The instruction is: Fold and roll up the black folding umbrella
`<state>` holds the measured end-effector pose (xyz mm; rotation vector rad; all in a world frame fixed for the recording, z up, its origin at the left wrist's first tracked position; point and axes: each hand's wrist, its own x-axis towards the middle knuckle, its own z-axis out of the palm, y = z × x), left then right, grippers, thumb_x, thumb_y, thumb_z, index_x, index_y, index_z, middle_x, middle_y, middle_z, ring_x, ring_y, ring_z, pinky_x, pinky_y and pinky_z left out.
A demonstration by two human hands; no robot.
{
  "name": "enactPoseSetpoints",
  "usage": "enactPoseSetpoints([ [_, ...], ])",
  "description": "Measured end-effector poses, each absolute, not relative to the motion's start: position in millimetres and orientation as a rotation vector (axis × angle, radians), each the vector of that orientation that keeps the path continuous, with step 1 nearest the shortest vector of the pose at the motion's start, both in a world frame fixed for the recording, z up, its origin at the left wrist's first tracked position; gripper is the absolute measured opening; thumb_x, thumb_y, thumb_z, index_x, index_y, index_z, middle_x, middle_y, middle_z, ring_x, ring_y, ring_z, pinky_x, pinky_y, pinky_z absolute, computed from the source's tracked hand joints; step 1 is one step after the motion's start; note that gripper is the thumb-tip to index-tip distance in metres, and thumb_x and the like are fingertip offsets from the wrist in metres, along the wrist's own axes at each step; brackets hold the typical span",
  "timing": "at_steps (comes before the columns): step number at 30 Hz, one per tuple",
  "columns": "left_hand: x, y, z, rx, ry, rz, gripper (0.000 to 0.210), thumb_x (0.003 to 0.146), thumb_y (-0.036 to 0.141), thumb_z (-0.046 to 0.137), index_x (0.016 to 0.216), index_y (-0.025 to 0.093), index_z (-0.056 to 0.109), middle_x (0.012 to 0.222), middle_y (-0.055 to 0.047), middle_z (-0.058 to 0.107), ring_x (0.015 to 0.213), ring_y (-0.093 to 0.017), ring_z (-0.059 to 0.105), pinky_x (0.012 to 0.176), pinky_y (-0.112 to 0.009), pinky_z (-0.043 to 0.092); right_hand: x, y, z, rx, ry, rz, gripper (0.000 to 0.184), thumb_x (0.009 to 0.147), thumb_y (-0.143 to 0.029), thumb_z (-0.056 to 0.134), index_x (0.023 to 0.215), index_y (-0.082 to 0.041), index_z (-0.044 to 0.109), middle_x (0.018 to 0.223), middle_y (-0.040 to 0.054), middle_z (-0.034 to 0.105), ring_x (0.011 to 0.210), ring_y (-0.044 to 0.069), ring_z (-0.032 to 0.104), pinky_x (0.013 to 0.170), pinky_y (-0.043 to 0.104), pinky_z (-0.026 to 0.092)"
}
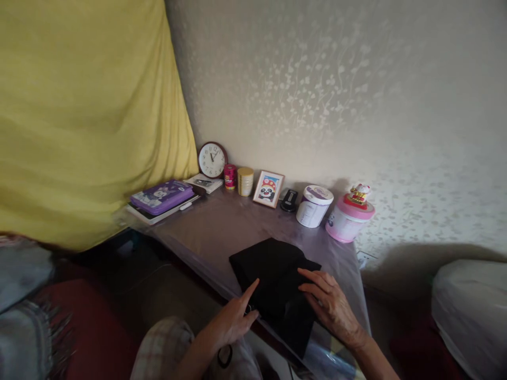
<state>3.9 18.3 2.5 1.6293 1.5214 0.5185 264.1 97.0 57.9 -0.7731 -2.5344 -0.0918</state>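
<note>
A piece of black cloth, apparently folded, lies on the table near its front edge, and part of it hangs toward the edge. My left hand is at the cloth's near left side, index finger stretched over it and thumb apart below. Between that finger and thumb shows a small light ring-like detail, too small to make out. My right hand rests on the cloth's right side with its fingers spread, fingertips touching the fabric. A dark band is around my left wrist.
Along the wall stand a clock, a pink can, a beige canister, a panda picture frame, a black object, a white tub and a pink tub bearing a figurine. A purple case lies left.
</note>
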Motion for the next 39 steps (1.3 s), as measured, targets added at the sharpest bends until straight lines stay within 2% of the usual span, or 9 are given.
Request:
enactPoseSetpoints([
  [3,4,19,2,1.654,1.52,0.527,0.068,0.083,0.028,0.042,0.144,0.023,0.013,0.085,-0.003,0.065,0.064,-0.014,0.056,0.066,-0.025,0.041,249,106,69,-0.782,-2.512,-0.153,0.021,0.09,-0.019,0.044,0.1,-0.023,0.062,0.119,0.0092,0.06,0.094,0.021,0.059,0.08,0.04,0.048],
  [7,6,19,2,1.682,1.57,0.537,0.068,0.083,0.03,0.044,0.143,0.022,0.015,0.086,-0.004,0.065,0.071,-0.017,0.058,0.069,-0.027,0.042,222,120,70,-0.835,-2.428,-0.055,0.023,0.092,-0.021,0.038,0.104,-0.021,0.058,0.118,0.0089,0.06,0.093,0.017,0.062,0.079,0.032,0.051],
  [16,19,13,1,1.716,1.651,0.473,0.065,0.082,0.035,0.044,0.142,0.021,0.021,0.098,-0.01,0.065,0.088,-0.023,0.061,0.075,-0.029,0.043,169,159,41,-0.847,-2.34,0.173,0.018,0.094,-0.022,0.035,0.097,-0.021,0.053,0.106,0.007,0.062,0.095,0.015,0.062,0.082,0.028,0.051],
  [23,24,11,-2,1.704,1.712,0.412,0.065,0.082,0.034,0.044,0.141,0.019,0.023,0.098,-0.01,0.066,0.09,-0.023,0.061,0.075,-0.03,0.042,153,168,18,-0.923,-2.472,0.126,0.018,0.094,-0.02,0.035,0.096,-0.021,0.053,0.108,0.0056,0.061,0.085,0.014,0.064,0.071,0.023,0.051],
  [26,27,9,-1,1.681,1.757,0.401,0.066,0.083,0.033,0.044,0.142,0.015,0.02,0.102,-0.012,0.065,0.093,-0.024,0.06,0.079,-0.03,0.04,150,168,16,-0.938,-2.52,0.113,0.019,0.093,-0.019,0.035,0.094,-0.02,0.054,0.104,0.0054,0.061,0.083,0.014,0.064,0.07,0.022,0.05],
  [29,29,6,2,1.628,1.813,0.43,0.074,0.084,0.033,0.043,0.144,0.013,0.004,0.103,-0.013,0.065,0.093,-0.024,0.06,0.077,-0.03,0.041,150,168,17,-0.984,-2.553,0.103,0.018,0.092,-0.018,0.037,0.094,-0.021,0.054,0.101,0.0047,0.063,0.081,0.014,0.064,0.07,0.022,0.048],
  [31,30,3,3,1.633,1.809,0.492,0.081,0.083,0.03,0.044,0.143,0.018,-0.009,0.109,-0.011,0.063,0.093,-0.023,0.06,0.075,-0.029,0.041,150,167,17,-1.014,-2.559,0.09,0.017,0.091,-0.018,0.039,0.094,-0.021,0.055,0.099,0.004,0.063,0.079,0.014,0.064,0.069,0.022,0.048],
  [33,31,1,3,1.715,1.775,0.506,0.083,0.083,0.025,0.045,0.142,0.026,-0.013,0.114,-0.007,0.061,0.093,-0.021,0.06,0.076,-0.028,0.041,150,167,17,-1.03,-2.561,0.076,0.016,0.09,-0.017,0.04,0.093,-0.021,0.056,0.097,0.0035,0.063,0.078,0.014,0.063,0.068,0.022,0.047],
  [39,34,7,2,1.91,1.77,0.267,0.074,0.083,0.019,0.04,0.142,0.033,-0.003,0.094,-0.006,0.065,0.084,-0.023,0.062,0.072,-0.032,0.043,148,169,15,-1.065,-2.586,0.047,0.013,0.087,-0.018,0.046,0.087,-0.021,0.059,0.091,0.0021,0.064,0.074,0.014,0.063,0.065,0.021,0.046],
])
